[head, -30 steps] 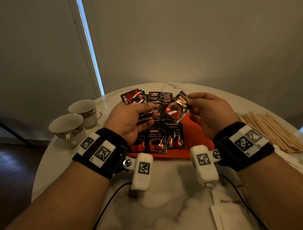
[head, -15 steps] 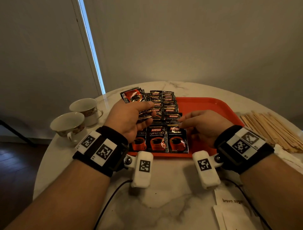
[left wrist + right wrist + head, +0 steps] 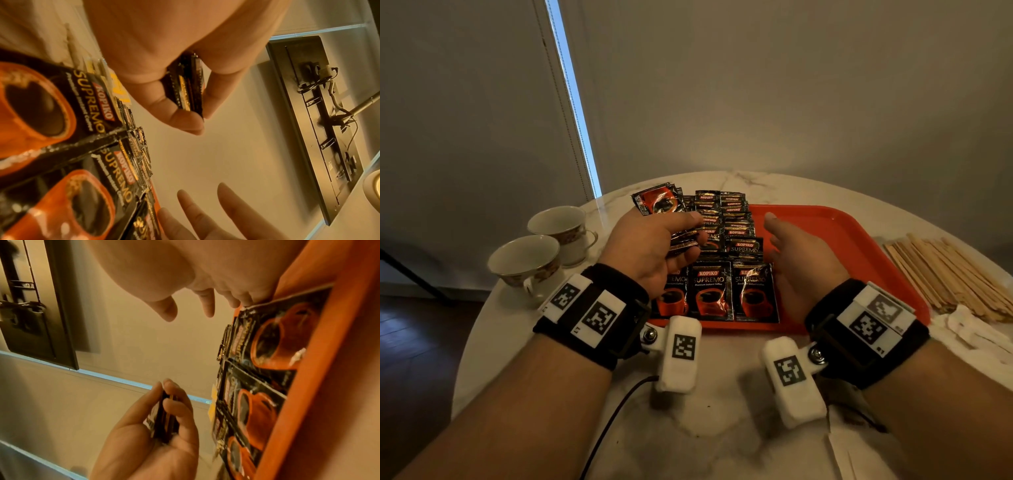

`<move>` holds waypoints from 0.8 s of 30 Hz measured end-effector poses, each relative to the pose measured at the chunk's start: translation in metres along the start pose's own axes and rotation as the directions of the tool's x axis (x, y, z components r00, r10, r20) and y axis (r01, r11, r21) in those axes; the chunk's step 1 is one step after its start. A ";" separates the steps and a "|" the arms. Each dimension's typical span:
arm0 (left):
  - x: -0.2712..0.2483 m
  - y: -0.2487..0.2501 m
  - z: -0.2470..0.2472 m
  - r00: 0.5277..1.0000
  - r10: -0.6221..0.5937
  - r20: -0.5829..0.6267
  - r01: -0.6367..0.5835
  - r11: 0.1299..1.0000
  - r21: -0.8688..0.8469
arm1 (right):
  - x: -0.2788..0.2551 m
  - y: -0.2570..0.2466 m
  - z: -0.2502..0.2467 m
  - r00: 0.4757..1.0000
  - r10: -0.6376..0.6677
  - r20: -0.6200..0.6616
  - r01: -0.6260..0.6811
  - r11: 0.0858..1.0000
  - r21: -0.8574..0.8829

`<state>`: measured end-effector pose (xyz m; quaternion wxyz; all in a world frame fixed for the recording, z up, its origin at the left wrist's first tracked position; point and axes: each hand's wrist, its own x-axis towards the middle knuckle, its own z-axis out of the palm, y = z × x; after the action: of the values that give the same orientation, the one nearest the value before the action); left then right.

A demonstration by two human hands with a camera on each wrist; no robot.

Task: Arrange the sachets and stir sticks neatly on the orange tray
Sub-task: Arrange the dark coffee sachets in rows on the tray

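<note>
An orange tray lies on the round marble table, its left part covered by overlapping rows of black and red coffee sachets. My left hand hovers over the tray's left edge and grips a fanned stack of sachets, seen edge-on in the left wrist view and the right wrist view. My right hand is above the tray just right of the laid sachets, fingers straight and relaxed, holding nothing. A heap of wooden stir sticks lies on the table right of the tray.
Two teacups stand at the table's left edge. White paper sachets lie at the right, near the sticks, and more white paper sits at the near right edge. The tray's right half is bare. A cable runs from the left wrist camera.
My right hand held one sachet up a second ago, set it down on the tray's rows, and has now lifted off with its fingers spread. The left hand has kept its stack.
</note>
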<state>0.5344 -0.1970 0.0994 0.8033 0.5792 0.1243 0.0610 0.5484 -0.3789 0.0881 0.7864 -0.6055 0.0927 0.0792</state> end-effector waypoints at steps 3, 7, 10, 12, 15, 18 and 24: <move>0.002 0.000 -0.001 1.000 -0.001 -0.007 0.001 1.000 -0.002 | 0.000 0.008 0.004 1.000 0.001 -0.006 -0.001 1.000 -0.016; 0.003 0.000 -0.002 1.000 -0.002 -0.003 0.002 1.000 0.001 | -0.002 0.008 0.003 1.000 -0.008 -0.020 0.007 1.000 -0.028; 0.003 0.000 -0.002 1.000 -0.005 0.002 0.005 1.000 0.007 | -0.001 0.001 0.001 0.999 -0.025 -0.021 0.024 1.000 -0.012; 0.003 0.001 -0.002 1.000 -0.011 0.003 0.011 1.000 0.007 | 0.004 -0.004 0.000 1.000 -0.014 -0.013 0.014 1.000 0.004; 0.003 0.000 -0.002 1.000 -0.014 0.007 0.014 1.000 0.009 | 0.011 -0.006 0.001 1.000 0.015 0.015 -0.015 1.000 0.015; 0.002 -0.001 -0.001 1.000 -0.013 0.008 0.013 1.000 0.013 | 0.020 -0.003 0.000 0.997 0.021 0.077 -0.024 0.999 0.034; 0.002 -0.001 -0.002 1.000 -0.021 0.005 0.021 1.000 0.016 | 0.034 -0.003 -0.010 0.997 0.001 0.073 -0.004 0.999 0.043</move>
<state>0.5358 -0.1950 0.0981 0.7997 0.5843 0.1288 0.0502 0.5815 -0.3886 0.0800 0.8021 -0.5850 0.0662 0.1001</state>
